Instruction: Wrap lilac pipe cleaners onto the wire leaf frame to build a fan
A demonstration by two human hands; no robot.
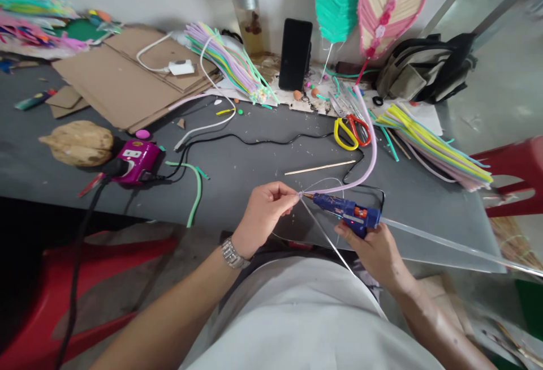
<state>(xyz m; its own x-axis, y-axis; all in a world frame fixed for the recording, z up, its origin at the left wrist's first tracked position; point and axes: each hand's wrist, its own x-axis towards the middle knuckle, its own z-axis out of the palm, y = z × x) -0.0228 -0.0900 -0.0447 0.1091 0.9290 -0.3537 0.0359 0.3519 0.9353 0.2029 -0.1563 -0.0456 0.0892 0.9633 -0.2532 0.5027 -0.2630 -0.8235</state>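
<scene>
The left hand (271,207) is pinching, thumb against forefinger, the near end of a lilac strip (371,163) and, it seems, the top of a thin white rod (330,239), over the near part of the surface (254,169). The right hand (379,254) is wrapped around the handle of a blue glue gun (345,209); whether a finger presses the trigger I cannot tell. The relation that matters is nozzle to pinch: the nozzle (308,195) lies just right of the left hand's fingertips, at the strip's end, and whether it touches is too small to tell. The gun points left and slightly far, its long axis running from near right to far left, with a clear glue stick (445,242) reaching out rightward from its back. From the pinch the strip runs right, just beyond the gun, then curves far, past the right side of the scissors (345,134), while the rod slants near and right. The left hand is nearer the strip's end; the right hand sits farther right and nearer the body.
</scene>
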